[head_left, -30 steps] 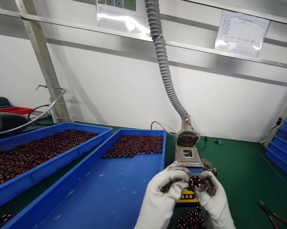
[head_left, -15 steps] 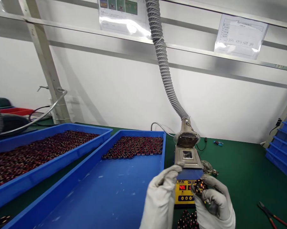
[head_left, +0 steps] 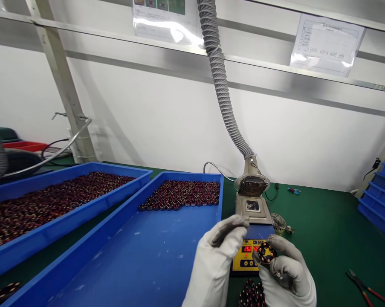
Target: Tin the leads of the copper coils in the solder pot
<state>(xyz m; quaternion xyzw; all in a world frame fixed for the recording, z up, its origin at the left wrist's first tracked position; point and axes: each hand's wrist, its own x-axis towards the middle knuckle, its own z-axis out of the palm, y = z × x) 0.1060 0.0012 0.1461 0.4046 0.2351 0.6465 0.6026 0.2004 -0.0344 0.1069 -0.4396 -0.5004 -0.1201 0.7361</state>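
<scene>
Both my hands wear white gloves. My right hand (head_left: 286, 273) pinches a small dark-red wound coil (head_left: 265, 252) in its fingertips, in front of a solder pot unit (head_left: 252, 232) with a yellow panel and red digits. My left hand (head_left: 216, 260) hovers just left of the coil, fingers loosely curled and apart, holding nothing that I can see. A small heap of similar coils (head_left: 251, 295) lies on the green mat below my hands.
Two long blue trays: the nearer one (head_left: 141, 251) has coils in rows at its far end, the left one (head_left: 67, 213) is full of coils. A grey fume hose (head_left: 221, 85) drops to the solder pot. Red-handled cutters (head_left: 361, 285) lie right. Stacked blue bins (head_left: 379, 198) stand far right.
My two hands, joined on the coil a second ago, have parted. The right hand keeps the coil and has lowered slightly; the left has let go and drawn left.
</scene>
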